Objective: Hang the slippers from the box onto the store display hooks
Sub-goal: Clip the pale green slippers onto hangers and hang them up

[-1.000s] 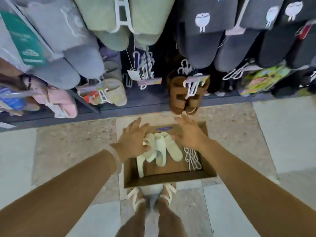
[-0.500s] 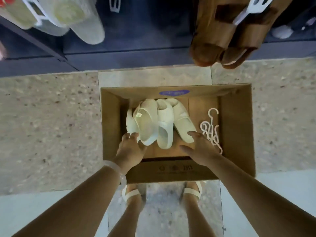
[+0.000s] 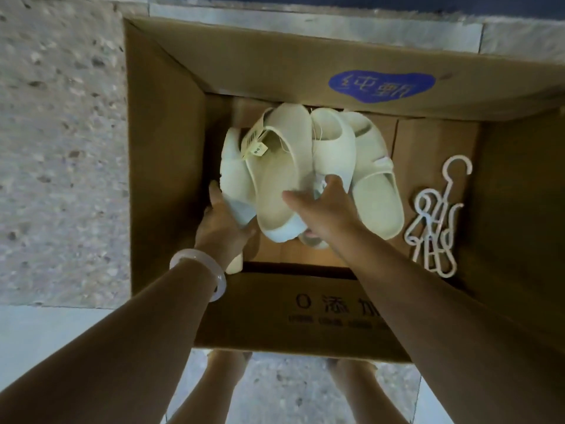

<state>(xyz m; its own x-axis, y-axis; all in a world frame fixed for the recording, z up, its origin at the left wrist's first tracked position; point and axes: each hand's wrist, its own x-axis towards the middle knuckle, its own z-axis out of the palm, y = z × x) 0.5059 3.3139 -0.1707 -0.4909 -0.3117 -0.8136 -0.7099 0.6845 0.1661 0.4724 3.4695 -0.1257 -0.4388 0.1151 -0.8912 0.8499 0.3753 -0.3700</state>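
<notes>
Open cardboard box (image 3: 171, 142) on the floor, holding four cream slippers (image 3: 376, 191) in a cluster and white plastic hangers (image 3: 434, 221) at its right side. Left hand (image 3: 221, 223) — fingers curled around the leftmost slipper (image 3: 234, 166); right hand (image 3: 325, 209) — fingers clasping the tagged slipper (image 3: 275, 172) beside it.

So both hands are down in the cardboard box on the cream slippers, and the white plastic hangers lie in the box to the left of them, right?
Not quite: the head view shows the hangers lying to the right of the slippers, not left. Both hands, left and right, are indeed on them in the box.
</notes>
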